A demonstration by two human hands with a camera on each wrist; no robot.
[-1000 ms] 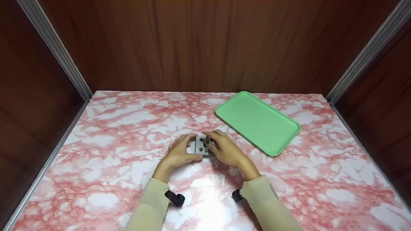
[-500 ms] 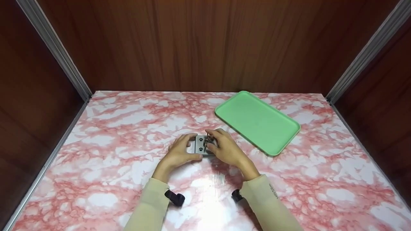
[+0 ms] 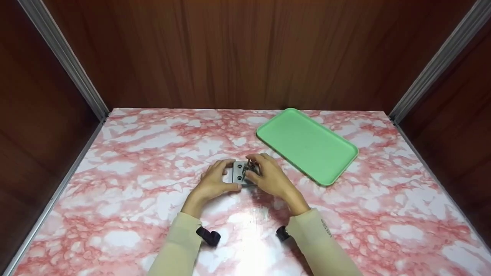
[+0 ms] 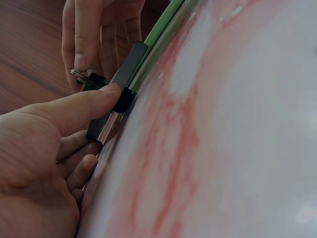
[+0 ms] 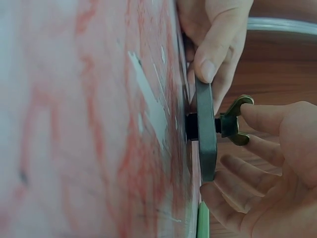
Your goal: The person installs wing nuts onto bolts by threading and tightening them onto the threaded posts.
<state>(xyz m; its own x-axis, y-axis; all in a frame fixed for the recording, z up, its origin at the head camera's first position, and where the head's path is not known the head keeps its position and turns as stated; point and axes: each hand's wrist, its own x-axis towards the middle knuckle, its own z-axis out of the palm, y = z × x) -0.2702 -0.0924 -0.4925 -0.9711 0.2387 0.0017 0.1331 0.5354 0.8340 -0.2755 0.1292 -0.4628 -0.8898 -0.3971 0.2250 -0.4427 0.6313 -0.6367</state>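
A flat grey metal plate point(image 3: 238, 173) with dark screw holes lies between my hands at the middle of the table. From it stands a threaded bolt bearing a brass-coloured wing nut point(image 5: 232, 123), seen side-on in the right wrist view. My left hand point(image 3: 215, 179) grips the plate's left part, thumb on the near edge and fingers at the far edge. My right hand point(image 3: 270, 177) has its thumb and a finger on the wings of the nut. Its other fingers lie near the plate's end. The right hand covers the plate's right side in the head view.
A light green tray point(image 3: 307, 147) lies to the right and behind the hands on the red-and-white marbled table point(image 3: 126, 199). Brown wood-grain panels point(image 3: 245, 53) with metal corner strips enclose the table at the back and sides.
The wing nut has turned on its bolt, with its wings now at another angle. My right thumb and forefinger have shifted slightly. My left hand and the plate stay in place.
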